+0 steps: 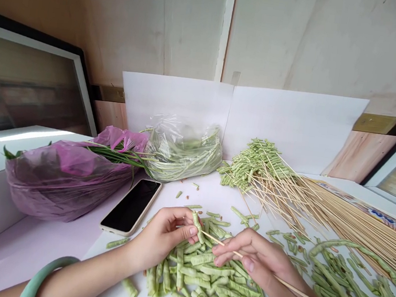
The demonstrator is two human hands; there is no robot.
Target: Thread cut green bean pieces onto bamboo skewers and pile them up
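Skewer (213,238) meets bean piece (196,224) above bean pile (210,282)
Left fingers (184,234) pinch the bean piece, right fingers (235,243) the skewer; phone (131,206) and purple bag (66,190) left, skewer bundle (362,221) right.

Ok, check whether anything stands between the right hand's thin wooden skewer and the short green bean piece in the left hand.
Nothing visible does: the thin wooden skewer in the right hand meets the short green bean piece in the left hand. The heaped cut bean pieces lie below, not between.
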